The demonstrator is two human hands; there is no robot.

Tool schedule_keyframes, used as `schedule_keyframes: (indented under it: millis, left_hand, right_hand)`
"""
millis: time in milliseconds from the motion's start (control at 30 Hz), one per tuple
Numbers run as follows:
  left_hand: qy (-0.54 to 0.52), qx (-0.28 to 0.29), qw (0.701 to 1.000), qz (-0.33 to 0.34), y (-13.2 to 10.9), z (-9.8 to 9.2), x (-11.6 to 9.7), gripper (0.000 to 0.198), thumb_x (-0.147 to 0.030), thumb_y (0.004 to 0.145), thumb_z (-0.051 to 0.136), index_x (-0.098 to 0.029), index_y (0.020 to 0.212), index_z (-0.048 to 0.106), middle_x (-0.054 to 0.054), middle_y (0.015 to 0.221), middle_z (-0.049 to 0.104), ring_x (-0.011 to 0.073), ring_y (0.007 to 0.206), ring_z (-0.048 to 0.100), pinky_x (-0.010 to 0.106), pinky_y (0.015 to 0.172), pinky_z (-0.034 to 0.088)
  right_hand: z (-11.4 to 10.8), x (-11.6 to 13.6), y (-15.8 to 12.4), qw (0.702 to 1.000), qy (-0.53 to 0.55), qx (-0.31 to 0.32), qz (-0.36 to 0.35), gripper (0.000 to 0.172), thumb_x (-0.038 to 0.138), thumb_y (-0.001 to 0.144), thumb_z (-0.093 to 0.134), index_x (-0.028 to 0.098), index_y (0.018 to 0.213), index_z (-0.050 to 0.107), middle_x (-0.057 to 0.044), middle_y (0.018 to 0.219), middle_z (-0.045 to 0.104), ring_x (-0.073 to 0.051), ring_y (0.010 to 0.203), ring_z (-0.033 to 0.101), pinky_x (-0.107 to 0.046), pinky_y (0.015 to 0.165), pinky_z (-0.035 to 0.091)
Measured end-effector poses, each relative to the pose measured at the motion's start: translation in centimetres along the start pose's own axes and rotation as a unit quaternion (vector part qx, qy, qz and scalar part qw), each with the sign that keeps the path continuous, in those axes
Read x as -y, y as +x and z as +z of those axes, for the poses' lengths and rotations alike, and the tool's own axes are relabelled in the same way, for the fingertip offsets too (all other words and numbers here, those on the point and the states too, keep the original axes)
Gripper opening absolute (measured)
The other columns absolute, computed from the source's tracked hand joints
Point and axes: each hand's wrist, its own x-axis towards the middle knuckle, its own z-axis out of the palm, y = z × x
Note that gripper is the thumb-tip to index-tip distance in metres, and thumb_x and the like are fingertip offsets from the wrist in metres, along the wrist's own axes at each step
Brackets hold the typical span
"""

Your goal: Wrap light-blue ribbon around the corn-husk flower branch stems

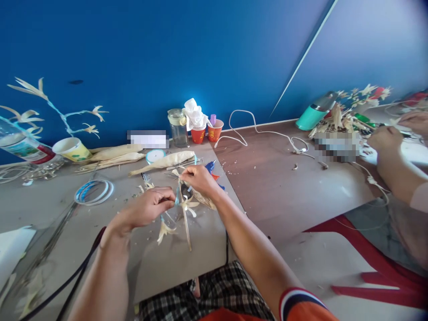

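My left hand (149, 207) is closed in a pinch on a thin stem (186, 223) that carries small cream husk flowers (166, 230) and light blue tape. My right hand (198, 178) is closed too, its fingertips pinching the top of the same stem just above the left hand. The stem hangs down over the grey table (60, 209) in front of me. A dried corn husk (167, 161) lies just beyond my hands.
Rolls of blue tape (94, 192) lie to the left, with a paper cup (71, 148), a bottle (23, 147) and a husk-flower branch (53, 107). A glass jar (178, 128) and red cups (214, 130) stand by the blue wall. Another person's hands (391, 136) work at right.
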Motion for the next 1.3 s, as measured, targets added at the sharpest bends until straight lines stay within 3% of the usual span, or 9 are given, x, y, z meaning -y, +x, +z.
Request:
schedule_keyframes:
  millis: [133,200,300,433,567,767,1000,1167,1300]
  left_hand:
    - [-0.075,-0.007,0.997,-0.009,-0.5,-0.5,0.4,0.027,-0.04,0.086,0.051,-0.017,0.073,0.057,-0.001,0.07,0.052,0.0128,0.067,0.046,0.025,0.064,0.035]
    - [-0.107,-0.022,0.994,-0.027,-0.7,-0.6,0.3,0.029,-0.042,0.085,0.052,-0.016,0.073,0.057,-0.001,0.07,0.05,0.012,0.065,0.043,0.024,0.061,0.034]
    - [-0.156,-0.051,0.985,-0.051,-0.8,-0.8,-0.2,0.03,-0.042,0.082,0.056,-0.015,0.069,0.055,-0.002,0.066,0.047,0.0103,0.061,0.038,0.023,0.057,0.031]
    - [-0.247,-0.087,0.964,-0.054,-0.8,-0.7,0.0,0.03,-0.04,0.077,0.064,-0.015,0.063,0.055,-0.002,0.062,0.044,0.0092,0.057,0.035,0.023,0.053,0.029]
    - [-0.33,-0.12,0.935,-0.053,-0.5,0.0,1.0,0.029,-0.041,0.071,0.071,-0.015,0.066,0.06,-0.001,0.061,0.048,0.009,0.056,0.037,0.023,0.052,0.029]
    - [-0.434,-0.16,0.884,-0.063,0.6,1.2,1.4,0.034,-0.045,0.065,0.076,-0.014,0.063,0.061,-0.002,0.051,0.046,0.0086,0.05,0.037,0.025,0.051,0.029]
    - [-0.463,-0.128,0.875,-0.057,1.1,1.6,1.3,0.032,-0.044,0.065,0.076,-0.016,0.063,0.061,-0.002,0.051,0.042,0.0073,0.049,0.031,0.025,0.048,0.02]
    - [-0.475,-0.135,0.868,-0.044,1.0,2.0,0.4,0.03,-0.04,0.068,0.075,-0.015,0.063,0.058,-0.003,0.056,0.039,0.007,0.052,0.027,0.026,0.049,0.02]
    - [-0.476,-0.142,0.867,-0.04,1.2,2.2,0.7,0.03,-0.039,0.072,0.071,-0.016,0.061,0.055,-0.002,0.056,0.037,0.008,0.053,0.028,0.026,0.051,0.022]
  right_hand:
    - [0.7,-0.1,-0.3,0.994,-0.104,0.037,-0.017,0.019,0.026,0.082,0.057,0.015,0.072,0.069,-0.003,0.071,0.064,-0.014,0.069,0.056,-0.025,0.067,0.042]
    - [0.9,0.0,-0.5,0.991,-0.102,-0.004,-0.085,0.016,0.019,0.081,0.057,0.015,0.089,0.071,-0.007,0.09,0.066,-0.017,0.085,0.06,-0.028,0.079,0.045]
    - [0.8,0.4,-1.0,0.977,-0.038,-0.08,-0.195,0.028,0.016,0.082,0.057,0.018,0.108,0.067,-0.01,0.114,0.059,-0.02,0.111,0.053,-0.032,0.099,0.04]
    - [0.2,1.2,-1.5,0.964,0.104,-0.035,-0.244,0.024,0.023,0.087,0.053,0.024,0.106,0.068,-0.007,0.115,0.06,-0.019,0.115,0.052,-0.036,0.103,0.038]
    - [0.1,1.6,-2.0,0.952,0.192,0.009,-0.239,0.02,0.024,0.084,0.057,0.026,0.102,0.066,-0.006,0.116,0.06,-0.021,0.116,0.052,-0.039,0.103,0.038]
    - [0.5,1.9,-2.3,0.949,0.217,0.037,-0.224,0.014,0.025,0.077,0.066,0.023,0.09,0.064,-0.006,0.116,0.058,-0.022,0.115,0.052,-0.041,0.103,0.037]
    - [0.5,1.3,-1.9,0.93,0.309,0.081,-0.181,0.02,0.033,0.072,0.074,0.023,0.086,0.064,-0.005,0.117,0.057,-0.021,0.114,0.053,-0.037,0.096,0.041]
    - [0.8,1.3,-2.0,0.938,0.285,0.098,-0.169,0.02,0.034,0.071,0.075,0.022,0.085,0.066,-0.005,0.123,0.053,-0.022,0.121,0.048,-0.036,0.1,0.04]
    - [1.0,1.3,-2.0,0.944,0.275,0.077,-0.163,0.021,0.039,0.071,0.075,0.022,0.08,0.066,-0.005,0.12,0.055,-0.022,0.12,0.049,-0.038,0.1,0.04]
